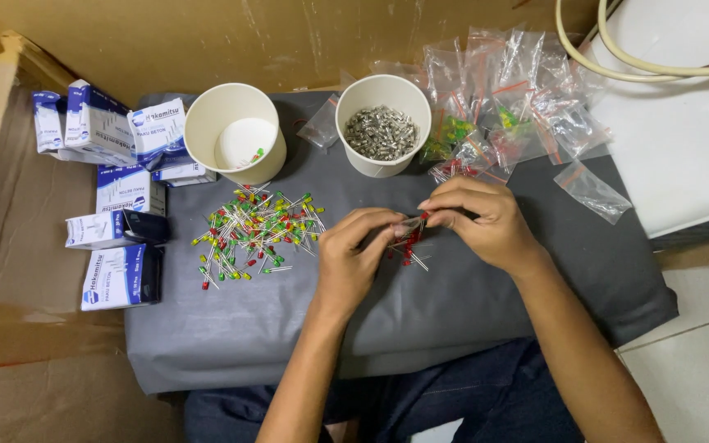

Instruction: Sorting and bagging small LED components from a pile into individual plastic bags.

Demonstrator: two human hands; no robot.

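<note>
We pinch a small clear plastic bag of red LEDs point(410, 238) between left hand point(354, 258) and right hand point(486, 221), both closed on it, mid-way along the grey cloth mat point(469, 303).

Bag point(410, 227): small clear plastic zip bag, pinched between both hands above a grey mat point(469, 303), lying roughly level, mouth toward the right hand.

Red LEDs point(409, 246): a small cluster with thin metal legs, partly in the bag and partly hanging just under it, legs splayed downward and to the right, close over the mat.
</note>
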